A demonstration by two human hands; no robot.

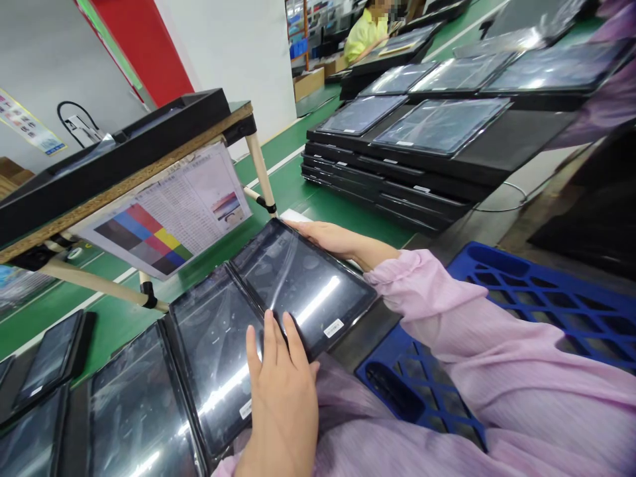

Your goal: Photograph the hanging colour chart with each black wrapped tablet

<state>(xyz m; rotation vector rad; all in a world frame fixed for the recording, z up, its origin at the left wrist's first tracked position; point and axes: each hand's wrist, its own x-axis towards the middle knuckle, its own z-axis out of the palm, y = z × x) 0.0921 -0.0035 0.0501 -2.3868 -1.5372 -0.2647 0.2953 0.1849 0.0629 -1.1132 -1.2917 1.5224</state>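
Note:
A row of black flat display panels with glossy film runs across the lower left. My left hand [281, 391] lies palm down with fingers spread, its fingertips on the lower left part of the rightmost display panel [298, 278]. At the far right edge of that same panel is my right hand [330, 238], its fingers along the edge and partly hidden. Beside it, the second display panel [213, 351] lies partly under my left hand. Small white labels [333, 328] mark the panels' near edges. Farther left is another display panel [139, 397].
Blue plastic crates [536, 298] stand at the right. Stacked black trays [358, 169] carry more panels at the upper right. A wooden-topped stand [238, 116] with a colour chart [149, 232] rises at the left. Behind, a person in yellow [365, 36] sits at a bench.

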